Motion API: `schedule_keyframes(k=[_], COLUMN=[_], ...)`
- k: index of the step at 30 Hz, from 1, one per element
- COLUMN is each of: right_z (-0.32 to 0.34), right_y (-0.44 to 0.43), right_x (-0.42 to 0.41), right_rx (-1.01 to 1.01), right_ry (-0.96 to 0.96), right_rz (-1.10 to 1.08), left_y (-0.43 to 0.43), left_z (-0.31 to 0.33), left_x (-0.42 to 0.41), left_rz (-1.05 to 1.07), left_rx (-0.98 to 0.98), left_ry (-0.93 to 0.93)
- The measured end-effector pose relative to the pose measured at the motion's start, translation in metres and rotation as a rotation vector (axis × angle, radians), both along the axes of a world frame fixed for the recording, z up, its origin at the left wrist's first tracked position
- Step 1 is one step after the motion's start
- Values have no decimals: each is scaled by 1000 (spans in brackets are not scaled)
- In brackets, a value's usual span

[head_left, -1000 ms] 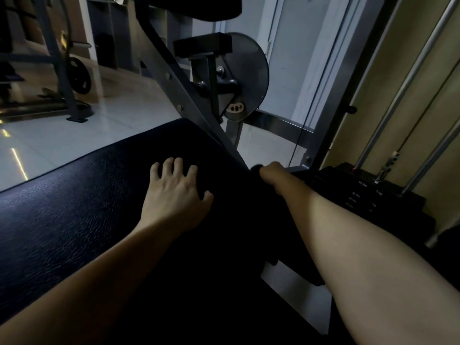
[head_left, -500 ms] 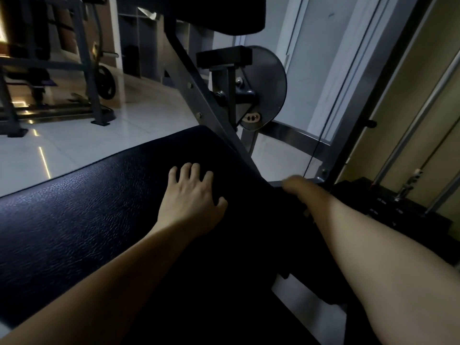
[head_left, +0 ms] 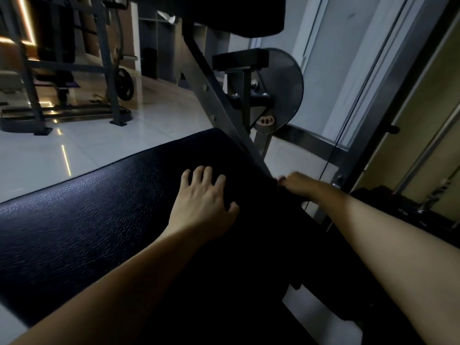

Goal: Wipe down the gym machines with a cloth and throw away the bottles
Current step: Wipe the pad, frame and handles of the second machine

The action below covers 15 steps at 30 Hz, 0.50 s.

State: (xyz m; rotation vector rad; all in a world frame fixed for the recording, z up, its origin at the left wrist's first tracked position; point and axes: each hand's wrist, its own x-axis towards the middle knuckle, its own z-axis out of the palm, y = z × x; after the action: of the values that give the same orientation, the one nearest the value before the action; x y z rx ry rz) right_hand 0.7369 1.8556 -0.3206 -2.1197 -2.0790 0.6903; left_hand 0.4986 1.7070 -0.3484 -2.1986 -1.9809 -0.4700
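Head view: left hand [head_left: 201, 207] flat on pad [head_left: 87, 220], right hand [head_left: 296, 185] at its edge.

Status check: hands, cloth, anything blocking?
Left hand flat, open on seat pad. Right hand closed at pad edge; cloth too dark to confirm. No bottles visible.

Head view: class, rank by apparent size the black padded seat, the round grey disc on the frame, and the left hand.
1. black padded seat
2. round grey disc
3. left hand, though its nearness to the camera makes the comparison with the disc unsure.

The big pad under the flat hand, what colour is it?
Black, with a bumpy leather-like grain, seen in the head view: the pad under the left hand.
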Motion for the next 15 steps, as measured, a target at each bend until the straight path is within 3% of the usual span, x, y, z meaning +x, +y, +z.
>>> schedule_keyframes(k=[2,4,9,12,15], right_z=[-2,0,13,26,32], right_y=[-5,-1,28,59,74], right_x=[19,14,-55,-107,-143], right_rx=[-164,-167,174,289,334], right_ry=[-114,-98,240,496,557], right_rz=[6,-12,-134,-74,-3], left_y=[-1,-2,0,2,5], left_z=[1,2,2,0,0], left_x=[1,2,2,2,1], left_rz=[1,1,0,7,6], left_rx=[4,4,4,12,30], left_ry=[-5,-9,17,31,43])
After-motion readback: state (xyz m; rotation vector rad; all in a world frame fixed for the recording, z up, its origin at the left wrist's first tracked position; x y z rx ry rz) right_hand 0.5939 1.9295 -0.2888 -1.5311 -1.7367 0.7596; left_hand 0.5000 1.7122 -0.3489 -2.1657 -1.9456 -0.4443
